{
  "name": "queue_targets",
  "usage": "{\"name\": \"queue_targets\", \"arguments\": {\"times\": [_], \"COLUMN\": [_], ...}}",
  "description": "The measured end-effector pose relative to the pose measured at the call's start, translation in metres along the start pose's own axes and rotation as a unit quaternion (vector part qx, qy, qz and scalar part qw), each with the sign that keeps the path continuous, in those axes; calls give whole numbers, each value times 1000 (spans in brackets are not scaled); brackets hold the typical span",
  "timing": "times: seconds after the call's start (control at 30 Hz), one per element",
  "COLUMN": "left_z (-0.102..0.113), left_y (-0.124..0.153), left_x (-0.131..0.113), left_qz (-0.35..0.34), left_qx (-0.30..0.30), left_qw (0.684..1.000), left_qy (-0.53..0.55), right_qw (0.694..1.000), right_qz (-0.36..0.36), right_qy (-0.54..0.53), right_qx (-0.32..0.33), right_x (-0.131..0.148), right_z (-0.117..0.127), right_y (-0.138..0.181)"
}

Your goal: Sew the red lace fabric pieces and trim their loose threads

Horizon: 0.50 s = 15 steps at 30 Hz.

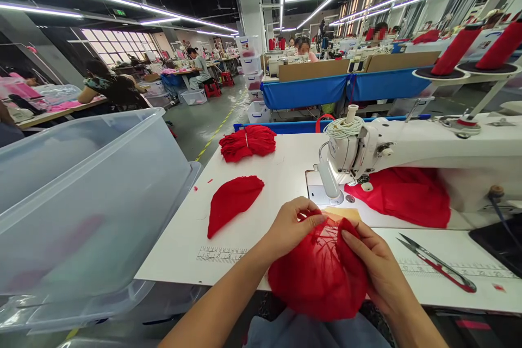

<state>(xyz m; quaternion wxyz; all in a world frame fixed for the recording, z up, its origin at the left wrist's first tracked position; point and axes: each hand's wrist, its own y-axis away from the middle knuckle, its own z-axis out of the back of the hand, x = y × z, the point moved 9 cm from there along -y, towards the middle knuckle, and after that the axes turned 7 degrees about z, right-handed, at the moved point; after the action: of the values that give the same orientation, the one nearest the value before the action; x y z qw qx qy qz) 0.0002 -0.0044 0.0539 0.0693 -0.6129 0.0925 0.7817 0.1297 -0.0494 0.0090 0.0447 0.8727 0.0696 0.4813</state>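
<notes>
Between my hands hangs a piece of sheer red fabric (314,283), gathered near its top and drooping over the table's front edge. My left hand (299,223) pinches its upper left edge between thumb and fingers. On the other side my right hand (369,247) grips a folded part of the same fabric, thumb on top. Just beyond them stands the white sewing machine (350,147), its needle area partly hidden behind a white lamp. A curved red fabric piece (234,201) lies flat to the left, and thread snips (438,263) rest at the right.
A tied bundle of red fabric (247,143) sits at the table's far left. More red cloth (408,196) lies under the machine arm. A large clear plastic bin (89,217) borders the table's left side. Red thread cones (457,49) stand at upper right. People work farther back.
</notes>
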Motion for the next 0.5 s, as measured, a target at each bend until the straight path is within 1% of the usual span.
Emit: {"name": "queue_targets", "arguments": {"times": [0.17, 0.23, 0.27, 0.33, 0.37, 0.43, 0.5], "left_z": [25, 32, 32, 27, 22, 6, -12], "left_y": [-8, -8, -8, -9, -10, -12, -11], "left_x": [15, 17, 18, 15, 13, 9, 7], "left_qz": [14, 22, 28, 23, 11, -6, 2], "left_qx": [-105, -130, -130, -106, -79, -2, 94], "left_qw": [994, 991, 990, 990, 991, 995, 994], "left_qy": [20, -11, -39, -94, -108, -95, -51], "right_qw": [999, 998, 997, 995, 992, 983, 968], "right_qz": [12, 21, 25, 42, 54, 80, 107], "right_qy": [37, 55, 65, 94, 113, 163, 224], "right_qx": [-20, -20, -18, -10, -4, 13, 34], "right_x": [1, 1, 0, 1, 3, 8, 14], "right_z": [12, 18, 21, 26, 28, 30, 30], "right_y": [-1, -2, -2, -3, -3, -3, -1]}}
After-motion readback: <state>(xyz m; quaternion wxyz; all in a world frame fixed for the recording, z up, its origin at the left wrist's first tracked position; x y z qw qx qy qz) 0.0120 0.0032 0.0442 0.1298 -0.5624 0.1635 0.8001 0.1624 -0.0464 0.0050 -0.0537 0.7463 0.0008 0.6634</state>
